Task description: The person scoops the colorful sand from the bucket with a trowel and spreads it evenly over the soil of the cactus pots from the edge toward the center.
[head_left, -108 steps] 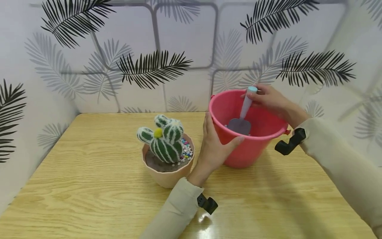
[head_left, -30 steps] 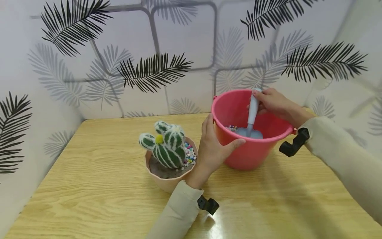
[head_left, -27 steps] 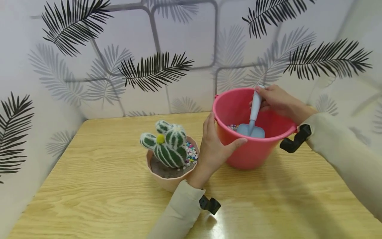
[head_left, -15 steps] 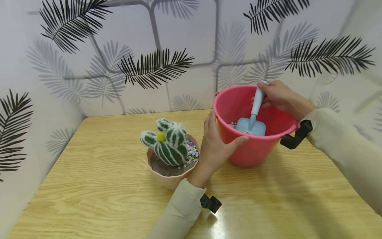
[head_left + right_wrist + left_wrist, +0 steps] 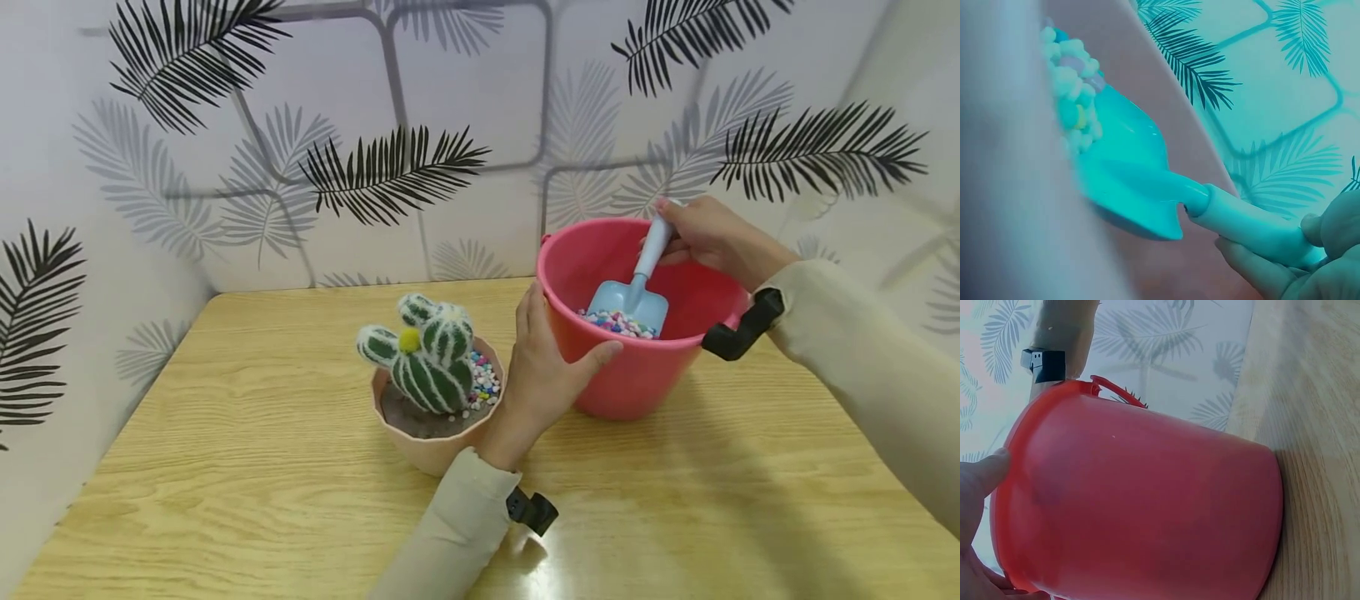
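My right hand (image 5: pixel 720 237) grips the pale handle of a light-blue hand trowel (image 5: pixel 654 247) inside a red bucket (image 5: pixel 622 383). Small coloured pebbles (image 5: pixel 617 323) lie heaped on the trowel's blade, also seen close up in the right wrist view on the blue blade (image 5: pixel 1125 134). My left hand (image 5: pixel 542 371) rests spread against the bucket's near left side. Its thumb lies along the front of the rim and its fingers along the left side; in the left wrist view the thumb (image 5: pixel 991 470) touches the rim. The bucket's floor is hidden by its front wall.
A peach flowerpot (image 5: pixel 420 454) stands left of the bucket, close to my left forearm. It holds a knitted green-and-white cactus (image 5: pixel 431 375) with a yellow bobble, grey soil and coloured pebbles. The wooden table (image 5: pixel 247 467) meets a leaf-patterned wall (image 5: pixel 480 217) at the back.
The trowel has tilted back and come up in the bucket, its blade now facing upward with pebbles on it. My right hand has moved slightly up and right. My left hand stays on the bucket.
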`<state>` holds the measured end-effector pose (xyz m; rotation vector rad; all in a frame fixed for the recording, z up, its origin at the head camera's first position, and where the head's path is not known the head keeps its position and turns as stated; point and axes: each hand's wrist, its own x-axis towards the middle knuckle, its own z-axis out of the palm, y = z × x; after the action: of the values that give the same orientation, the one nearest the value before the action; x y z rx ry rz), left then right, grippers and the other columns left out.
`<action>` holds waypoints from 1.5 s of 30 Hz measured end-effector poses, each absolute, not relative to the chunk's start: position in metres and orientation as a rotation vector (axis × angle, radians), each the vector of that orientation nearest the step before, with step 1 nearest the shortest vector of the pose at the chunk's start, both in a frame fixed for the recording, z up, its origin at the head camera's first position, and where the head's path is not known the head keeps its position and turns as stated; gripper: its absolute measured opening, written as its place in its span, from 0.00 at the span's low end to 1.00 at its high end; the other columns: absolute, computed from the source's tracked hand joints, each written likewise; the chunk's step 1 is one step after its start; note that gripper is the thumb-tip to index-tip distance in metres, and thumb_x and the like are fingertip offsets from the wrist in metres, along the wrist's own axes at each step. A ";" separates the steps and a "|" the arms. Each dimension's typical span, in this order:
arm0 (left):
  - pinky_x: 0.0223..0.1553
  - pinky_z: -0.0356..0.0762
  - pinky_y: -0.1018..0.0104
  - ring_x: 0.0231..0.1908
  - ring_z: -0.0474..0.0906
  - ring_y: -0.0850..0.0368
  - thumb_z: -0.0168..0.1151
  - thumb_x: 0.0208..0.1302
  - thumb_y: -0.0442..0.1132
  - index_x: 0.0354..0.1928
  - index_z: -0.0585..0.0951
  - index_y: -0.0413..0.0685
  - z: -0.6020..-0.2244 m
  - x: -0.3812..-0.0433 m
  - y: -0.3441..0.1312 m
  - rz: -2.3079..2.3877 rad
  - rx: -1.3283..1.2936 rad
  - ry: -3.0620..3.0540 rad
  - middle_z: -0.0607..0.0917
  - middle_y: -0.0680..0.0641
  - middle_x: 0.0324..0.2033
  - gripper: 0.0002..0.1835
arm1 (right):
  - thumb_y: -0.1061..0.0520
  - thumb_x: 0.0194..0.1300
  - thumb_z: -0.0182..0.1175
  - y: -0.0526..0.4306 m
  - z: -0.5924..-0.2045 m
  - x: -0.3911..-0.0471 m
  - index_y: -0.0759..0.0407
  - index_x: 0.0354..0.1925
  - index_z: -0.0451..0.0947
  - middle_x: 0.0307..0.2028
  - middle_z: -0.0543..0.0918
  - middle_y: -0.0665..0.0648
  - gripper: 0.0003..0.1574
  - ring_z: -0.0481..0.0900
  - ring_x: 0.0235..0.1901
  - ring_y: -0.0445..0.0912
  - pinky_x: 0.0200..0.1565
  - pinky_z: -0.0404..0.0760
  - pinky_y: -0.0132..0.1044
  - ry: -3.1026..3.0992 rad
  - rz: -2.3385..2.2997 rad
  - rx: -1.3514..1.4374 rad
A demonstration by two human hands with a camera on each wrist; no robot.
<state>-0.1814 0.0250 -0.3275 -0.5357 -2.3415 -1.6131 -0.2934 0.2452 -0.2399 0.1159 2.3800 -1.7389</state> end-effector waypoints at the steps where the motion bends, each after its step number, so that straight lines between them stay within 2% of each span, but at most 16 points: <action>1: 0.55 0.77 0.58 0.64 0.63 0.53 0.71 0.52 0.52 0.74 0.48 0.48 -0.327 -0.181 0.024 -1.618 -0.535 -2.344 0.61 0.45 0.68 0.55 | 0.46 0.74 0.42 0.245 -0.239 -0.294 0.72 0.52 0.62 0.23 0.83 0.48 0.28 0.84 0.23 0.38 0.34 0.84 0.37 2.377 -1.744 0.126; 7: 0.53 0.78 0.57 0.64 0.64 0.52 0.69 0.54 0.48 0.74 0.49 0.49 -0.323 -0.177 0.021 -1.661 -0.538 -2.355 0.61 0.45 0.68 0.51 | 0.47 0.74 0.43 0.242 -0.231 -0.299 0.64 0.45 0.62 0.22 0.77 0.48 0.20 0.82 0.22 0.39 0.31 0.85 0.37 2.444 -1.759 0.259; 9: 0.53 0.78 0.57 0.64 0.64 0.52 0.69 0.55 0.46 0.73 0.49 0.49 -0.321 -0.174 0.020 -1.672 -0.543 -2.362 0.60 0.44 0.68 0.50 | 0.47 0.74 0.42 0.242 -0.228 -0.301 0.65 0.51 0.58 0.22 0.75 0.49 0.22 0.81 0.21 0.39 0.29 0.84 0.37 2.445 -1.777 0.283; 12: 0.54 0.77 0.57 0.64 0.64 0.51 0.69 0.56 0.46 0.73 0.49 0.48 -0.318 -0.171 0.020 -1.665 -0.539 -2.381 0.60 0.44 0.68 0.50 | 0.47 0.74 0.41 0.244 -0.225 -0.305 0.66 0.53 0.57 0.21 0.75 0.48 0.23 0.80 0.20 0.38 0.27 0.84 0.36 2.441 -1.787 0.291; 14: 0.55 0.76 0.57 0.63 0.64 0.51 0.68 0.56 0.45 0.73 0.49 0.47 -0.316 -0.169 0.020 -1.651 -0.528 -2.397 0.60 0.44 0.68 0.49 | 0.47 0.74 0.41 0.245 -0.223 -0.307 0.65 0.52 0.58 0.21 0.75 0.48 0.22 0.80 0.20 0.38 0.28 0.84 0.36 2.429 -1.795 0.293; 16: 0.55 0.76 0.57 0.63 0.64 0.51 0.68 0.56 0.45 0.73 0.49 0.47 -0.315 -0.167 0.020 -1.645 -0.519 -2.409 0.60 0.44 0.68 0.49 | 0.47 0.74 0.41 0.244 -0.222 -0.308 0.61 0.45 0.61 0.21 0.75 0.48 0.18 0.80 0.21 0.38 0.28 0.84 0.36 2.427 -1.798 0.302; 19: 0.55 0.77 0.57 0.63 0.65 0.51 0.67 0.57 0.45 0.73 0.51 0.48 -0.314 -0.163 0.017 -1.633 -0.522 -2.438 0.60 0.45 0.67 0.47 | 0.46 0.74 0.42 0.242 -0.221 -0.310 0.59 0.41 0.60 0.21 0.76 0.48 0.16 0.81 0.21 0.38 0.29 0.84 0.37 2.414 -1.812 0.310; 31: 0.51 0.79 0.56 0.61 0.66 0.51 0.66 0.58 0.42 0.72 0.53 0.53 -0.314 -0.152 0.010 -1.691 -0.608 -2.440 0.61 0.47 0.66 0.44 | 0.45 0.73 0.43 0.249 -0.214 -0.312 0.57 0.41 0.60 0.19 0.78 0.48 0.17 0.81 0.20 0.39 0.28 0.84 0.35 2.381 -1.827 0.313; 37: 0.53 0.78 0.57 0.60 0.67 0.49 0.64 0.61 0.42 0.72 0.55 0.49 -0.312 -0.145 0.005 -1.667 -0.610 -2.512 0.62 0.46 0.66 0.41 | 0.44 0.73 0.42 0.250 -0.212 -0.312 0.60 0.42 0.64 0.21 0.78 0.48 0.19 0.82 0.21 0.39 0.30 0.84 0.32 2.383 -1.742 0.294; 42: 0.56 0.75 0.56 0.60 0.70 0.47 0.63 0.61 0.43 0.70 0.58 0.46 -0.313 -0.141 0.001 -1.582 -0.588 -2.555 0.64 0.44 0.65 0.38 | 0.45 0.74 0.41 0.248 -0.211 -0.313 0.61 0.40 0.63 0.20 0.78 0.48 0.20 0.82 0.21 0.38 0.29 0.83 0.32 2.372 -1.766 0.297; 45: 0.70 0.53 0.48 0.61 0.69 0.47 0.63 0.61 0.43 0.69 0.61 0.43 -0.313 -0.140 -0.002 -1.494 -0.599 -2.556 0.66 0.43 0.64 0.36 | 0.45 0.74 0.41 0.245 -0.211 -0.314 0.60 0.40 0.63 0.19 0.79 0.49 0.19 0.81 0.20 0.39 0.29 0.84 0.33 2.369 -1.776 0.321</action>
<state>-0.1396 -0.0023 -0.3131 -0.5990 -2.5557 -1.4944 -0.3145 0.2445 -0.2107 0.3211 2.3693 -1.7762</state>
